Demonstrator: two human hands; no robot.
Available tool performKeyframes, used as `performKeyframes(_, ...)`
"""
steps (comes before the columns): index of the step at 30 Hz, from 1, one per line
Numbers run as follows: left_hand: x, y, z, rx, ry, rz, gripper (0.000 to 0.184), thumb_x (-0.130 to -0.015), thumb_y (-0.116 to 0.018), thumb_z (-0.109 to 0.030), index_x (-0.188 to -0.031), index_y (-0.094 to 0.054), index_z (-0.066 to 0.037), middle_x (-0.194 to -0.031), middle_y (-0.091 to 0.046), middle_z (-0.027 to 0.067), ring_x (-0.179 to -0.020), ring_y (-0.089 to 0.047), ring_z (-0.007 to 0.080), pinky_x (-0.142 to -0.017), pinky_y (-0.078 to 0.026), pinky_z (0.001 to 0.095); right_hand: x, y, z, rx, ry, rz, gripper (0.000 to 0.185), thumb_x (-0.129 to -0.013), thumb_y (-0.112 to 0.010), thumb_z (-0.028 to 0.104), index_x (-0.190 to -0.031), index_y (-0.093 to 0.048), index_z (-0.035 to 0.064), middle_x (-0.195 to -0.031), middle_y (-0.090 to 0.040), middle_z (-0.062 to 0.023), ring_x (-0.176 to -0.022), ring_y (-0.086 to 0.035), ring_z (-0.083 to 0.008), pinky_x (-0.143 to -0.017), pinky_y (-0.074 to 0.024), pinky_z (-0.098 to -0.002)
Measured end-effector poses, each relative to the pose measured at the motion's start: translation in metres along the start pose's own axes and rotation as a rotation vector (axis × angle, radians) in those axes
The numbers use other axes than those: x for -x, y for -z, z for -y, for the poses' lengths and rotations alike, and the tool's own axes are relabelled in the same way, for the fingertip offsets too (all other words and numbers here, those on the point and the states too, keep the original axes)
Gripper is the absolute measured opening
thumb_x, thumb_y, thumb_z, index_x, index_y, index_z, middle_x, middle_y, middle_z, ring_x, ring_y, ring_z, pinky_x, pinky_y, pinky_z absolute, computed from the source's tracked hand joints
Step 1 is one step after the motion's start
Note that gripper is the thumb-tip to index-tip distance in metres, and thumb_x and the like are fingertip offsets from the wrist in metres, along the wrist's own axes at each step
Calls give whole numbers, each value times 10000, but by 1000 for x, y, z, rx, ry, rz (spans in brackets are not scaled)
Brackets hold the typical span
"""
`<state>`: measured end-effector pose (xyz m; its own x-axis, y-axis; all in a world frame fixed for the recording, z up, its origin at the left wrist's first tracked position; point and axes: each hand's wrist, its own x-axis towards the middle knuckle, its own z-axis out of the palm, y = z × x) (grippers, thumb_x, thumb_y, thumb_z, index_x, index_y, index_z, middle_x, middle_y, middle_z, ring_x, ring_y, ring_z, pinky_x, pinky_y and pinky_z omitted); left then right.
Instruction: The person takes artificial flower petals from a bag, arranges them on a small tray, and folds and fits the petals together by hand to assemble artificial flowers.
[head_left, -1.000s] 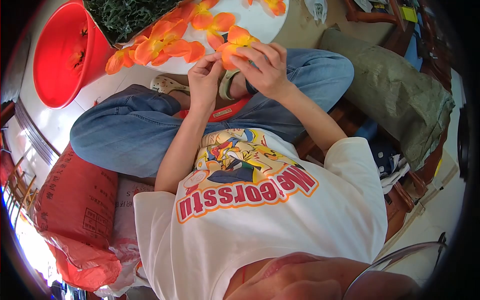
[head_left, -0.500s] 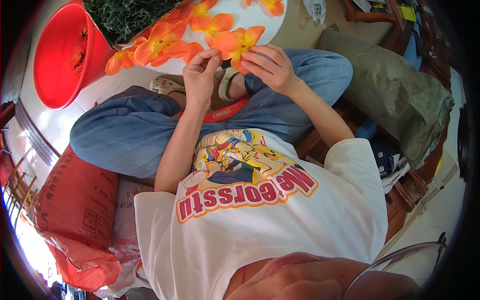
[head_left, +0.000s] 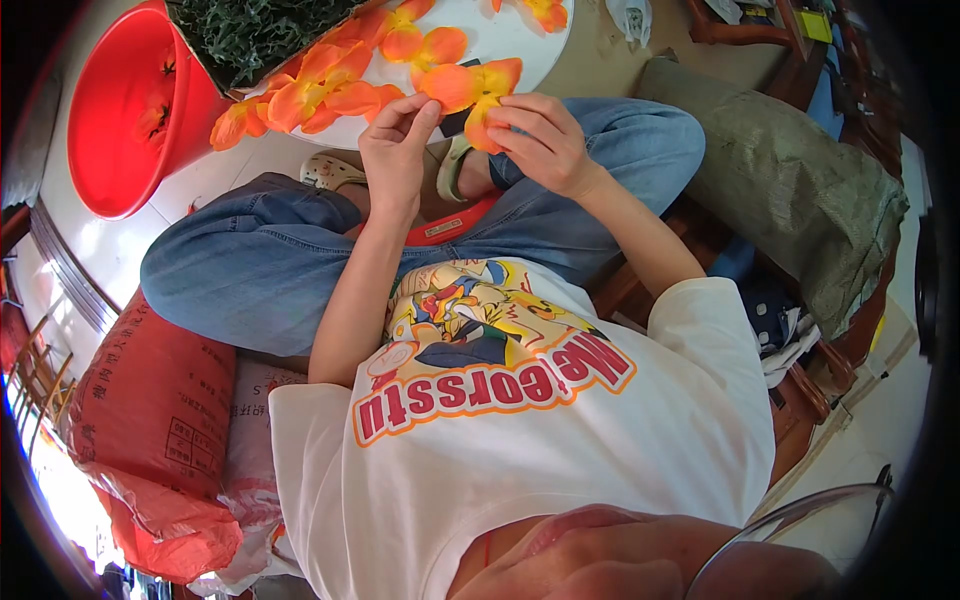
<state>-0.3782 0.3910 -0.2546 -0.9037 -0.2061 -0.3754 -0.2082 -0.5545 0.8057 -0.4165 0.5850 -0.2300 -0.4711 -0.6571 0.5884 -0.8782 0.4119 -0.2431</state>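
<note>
From my end of the feed I read "Me", "t" and "eorsstu" in red capitals and small letters, outlined in white and orange, upside down across the white cotton T-shirt. On the red woven plastic sack I make out sideways black Chinese characters, seemingly starting "瘦肉型", plus a printed grid too small for me. The pale pinkish sack beside it shows an "S" and characters I can't read surely.
</note>
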Motion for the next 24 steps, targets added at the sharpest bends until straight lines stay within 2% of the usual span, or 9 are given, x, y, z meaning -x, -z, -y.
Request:
performKeyframes(4, 1, 3, 6, 16, 12, 14, 182, -897, -659, -88, -1043, -654, 20, -940, -678, 68, -842, -640, 134, -823, -508, 257, -12, 3, 10, -132, -127, -115, 293, -652, -719, -6, -926, -634, 53, -1004, -652, -65, -854, -639, -256, -692, -544, -324)
performKeyframes(6, 2, 1, 5, 22, 31, 11, 165, -894, -644, -41, -1039, -657, 36, -952, -681, 83, -867, -646, 129, -821, -511, 247, -20, 3, 12, -186, -174, -194, 286, -661, -729, -30, -914, -622, 50, -981, -661, -70, -789, -646, -255, -651, -543, -318)
performKeyframes(12, 5, -2, 1, -14, 32, 20, 170, -873, -652, 6, -1040, -662, 41, -960, -684, 86, -883, -650, 127, -811, -513, 234, -25, 4, 15, -200, -209, -184, 259, -686, -719, -56, -891, -599, 45, -956, -668, -84, -764, -645, -256, -635, -533, -301)
performKeyframes(15, 4, -1, 3, -10, 37, 19, 158, -860, -656, 30, -1018, -660, 37, -957, -684, 84, -882, -651, 127, -806, -514, 230, -21, 4, 18, -304, -395, -206, 226, -718, -708, -70, -877, -593, 43, -954, -663, -100, -760, -645, -209, -651, -527, -282)
performKeyframes(18, 4, 0, 5, 19, 29, 27, 133, -855, -653, 44, -987, -654, 30, -945, -682, 80, -875, -651, 125, -804, -514, 227, -17, -3, 16, -531, -654, -308, 197, -825, -663, -73, -949, -528, 1, -948, -642, -111, -793, -641, -162, -672, -530, -273)
performKeyframes(21, 3, -1, 6, 23, 6, 26, 111, -856, -648, 50, -964, -645, 24, -925, -678, 71, -862, -649, 120, -799, -513, 224, -32, -6, 15, -740, -802, -527, 169, -852, -655, -32, -932, -513, 11, -896, -627, -82, -776, -623, -133, -673, -537, -274)
performKeyframes(24, 2, -1, 7, 0, -19, 24, 108, -856, -648, 48, -960, -640, 20, -904, -671, 60, -847, -640, 110, -789, -509, 221, -39, -2, 14, -844, -964, -574, 136, -909, -594, 1, -971, -473, 4, -940, -619, -106, -808, -664, -198, -702, -564, -317)
